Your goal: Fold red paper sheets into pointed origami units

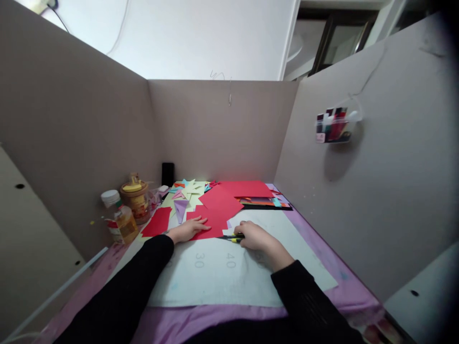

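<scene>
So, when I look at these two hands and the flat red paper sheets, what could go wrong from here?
The right hand holds what look like black-and-yellow scissors pointing toward the left hand; a finger might get nicked.
The flat red paper sheets overlap, so one could slip.
The black left sleeve might knock the clear bottle of amber liquid.

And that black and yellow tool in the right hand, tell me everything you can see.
The black and yellow tool looks like scissors, with a slim, dark, apparently metal tip and handles that look plastic. The right hand grips it, hiding much of the handles. It's low over the pale mat, pointing left toward the red paper's near edge; whether it touches the paper is too small to tell.
</scene>
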The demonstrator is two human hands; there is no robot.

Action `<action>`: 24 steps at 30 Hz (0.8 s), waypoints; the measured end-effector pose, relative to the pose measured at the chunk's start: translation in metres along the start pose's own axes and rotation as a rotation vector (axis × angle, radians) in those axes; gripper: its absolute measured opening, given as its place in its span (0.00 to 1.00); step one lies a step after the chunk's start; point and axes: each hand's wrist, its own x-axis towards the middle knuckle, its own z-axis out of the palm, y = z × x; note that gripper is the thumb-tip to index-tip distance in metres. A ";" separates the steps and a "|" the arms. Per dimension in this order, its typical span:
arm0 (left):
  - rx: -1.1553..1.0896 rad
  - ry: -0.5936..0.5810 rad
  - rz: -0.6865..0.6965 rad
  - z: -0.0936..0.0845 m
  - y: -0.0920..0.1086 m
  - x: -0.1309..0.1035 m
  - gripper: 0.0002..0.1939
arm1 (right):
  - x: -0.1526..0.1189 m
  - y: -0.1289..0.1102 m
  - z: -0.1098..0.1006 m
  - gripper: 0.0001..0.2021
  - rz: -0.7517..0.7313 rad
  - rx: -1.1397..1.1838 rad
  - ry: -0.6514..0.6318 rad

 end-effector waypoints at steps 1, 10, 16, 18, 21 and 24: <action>-0.008 -0.015 0.002 -0.001 -0.001 0.001 0.22 | 0.001 -0.001 0.001 0.18 -0.004 -0.003 0.001; -0.013 -0.104 0.000 -0.012 -0.009 0.011 0.21 | -0.002 -0.015 0.001 0.17 -0.023 -0.031 -0.007; -0.005 -0.096 -0.002 -0.012 -0.007 0.010 0.22 | -0.002 -0.031 0.002 0.15 -0.025 -0.056 -0.006; -0.002 -0.092 -0.005 -0.013 -0.006 0.010 0.23 | -0.004 -0.035 0.001 0.15 -0.021 -0.069 -0.004; 0.002 -0.106 0.002 -0.013 -0.005 0.010 0.23 | -0.004 -0.043 0.001 0.15 -0.018 -0.088 0.005; 0.006 -0.126 0.011 -0.013 -0.006 0.011 0.23 | -0.001 -0.053 0.003 0.14 -0.026 -0.099 0.009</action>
